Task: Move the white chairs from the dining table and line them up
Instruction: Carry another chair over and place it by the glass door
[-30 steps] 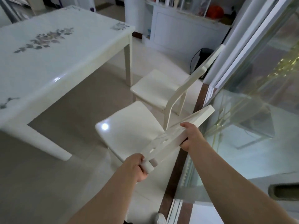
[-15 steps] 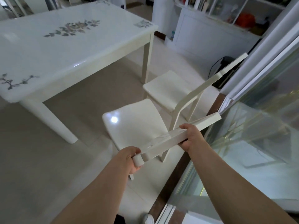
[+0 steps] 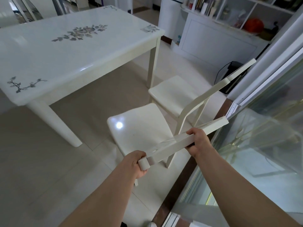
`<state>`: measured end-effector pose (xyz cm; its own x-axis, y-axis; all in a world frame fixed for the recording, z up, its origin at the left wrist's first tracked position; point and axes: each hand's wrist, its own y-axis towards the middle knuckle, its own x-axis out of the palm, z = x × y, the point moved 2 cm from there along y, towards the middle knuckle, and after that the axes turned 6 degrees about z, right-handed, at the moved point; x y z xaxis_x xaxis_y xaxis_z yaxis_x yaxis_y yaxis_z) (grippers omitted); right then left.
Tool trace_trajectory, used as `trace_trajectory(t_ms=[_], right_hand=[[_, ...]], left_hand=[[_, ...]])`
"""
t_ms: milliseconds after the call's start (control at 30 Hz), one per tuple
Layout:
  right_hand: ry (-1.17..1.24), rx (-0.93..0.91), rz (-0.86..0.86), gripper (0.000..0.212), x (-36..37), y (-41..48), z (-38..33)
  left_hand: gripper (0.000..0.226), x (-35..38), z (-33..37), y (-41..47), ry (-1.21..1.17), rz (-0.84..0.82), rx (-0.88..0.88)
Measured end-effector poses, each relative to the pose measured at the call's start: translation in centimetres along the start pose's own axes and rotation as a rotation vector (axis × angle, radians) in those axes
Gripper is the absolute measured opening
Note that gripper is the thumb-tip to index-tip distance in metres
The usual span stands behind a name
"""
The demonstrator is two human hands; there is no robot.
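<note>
Two white chairs stand side by side along the glass door, right of the dining table point(image 3: 68, 51). The near white chair point(image 3: 139, 130) has its top back rail across the lower middle of the view. My left hand point(image 3: 137, 163) grips the left end of that rail, and my right hand point(image 3: 198, 141) is closed around it further right. The far white chair point(image 3: 173, 92) stands just beyond, its backrest leaning toward the door frame. Both seats face the table.
A sliding glass door point(image 3: 255, 145) with a dark floor track runs along the right, close behind the chair backs. A white shelf cabinet point(image 3: 216, 38) stands at the back, with a black box and cable on the floor beside it. Open tiled floor lies between table and chairs.
The view has swung left and lifted, bringing more of the table into sight. Both hands keep their hold on the near chair's back rail, and that chair stays beside the far one.
</note>
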<state>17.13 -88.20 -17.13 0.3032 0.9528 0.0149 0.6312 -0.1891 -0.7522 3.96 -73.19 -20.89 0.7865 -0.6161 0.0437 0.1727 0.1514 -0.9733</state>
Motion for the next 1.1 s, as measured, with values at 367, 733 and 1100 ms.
trace_trajectory(t_ms=[367, 733, 1100], right_hand=[[-0.161, -0.109, -0.101, 0.01, 0.7, -1.5, -3.7], [-0.204, -0.124, -0.114, 0.009, -2.3, 0.1, -5.4], [-0.24, -0.121, 0.013, 0.045, -6.3, 3.1, -6.1]], left_hand=[[0.028, 1.7, -1.8, -2.8, -0.313, -0.139, -0.022], [0.02, 5.2, -5.9, -6.6, -0.4, -0.146, -0.049], [0.014, 8.8, -9.2, -5.7, -0.285, -0.16, -0.104]])
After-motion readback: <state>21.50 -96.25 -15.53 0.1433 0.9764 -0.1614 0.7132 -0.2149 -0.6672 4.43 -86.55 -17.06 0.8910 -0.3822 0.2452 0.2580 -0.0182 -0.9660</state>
